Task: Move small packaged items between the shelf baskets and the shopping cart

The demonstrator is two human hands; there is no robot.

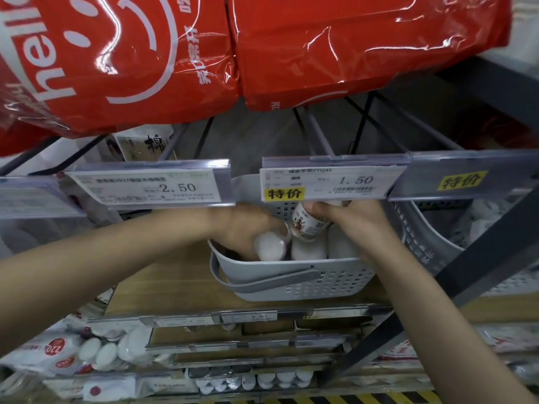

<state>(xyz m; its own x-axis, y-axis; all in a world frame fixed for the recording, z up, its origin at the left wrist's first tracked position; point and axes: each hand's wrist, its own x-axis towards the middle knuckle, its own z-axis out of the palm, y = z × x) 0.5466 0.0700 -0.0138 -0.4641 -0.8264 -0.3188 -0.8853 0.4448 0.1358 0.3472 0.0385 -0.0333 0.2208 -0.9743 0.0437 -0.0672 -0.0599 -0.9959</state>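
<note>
**Both hands in the grey basket, one bottle each**

The left hand (pixel 248 228) curls around a small white bottle (pixel 269 246) lying on its side, cap end toward six o'clock. The right hand (pixel 353 220) pinches a labelled bottle (pixel 306 224) near its top; its long axis tilts from one o'clock down to seven. Both bottles sit over the grey basket (pixel 291 279) on the shelf, touching or nearly so. More white bottles (pixel 309 249) stand just below. No cart is in view, so any transfer likely means drawing back toward six o'clock.
</note>
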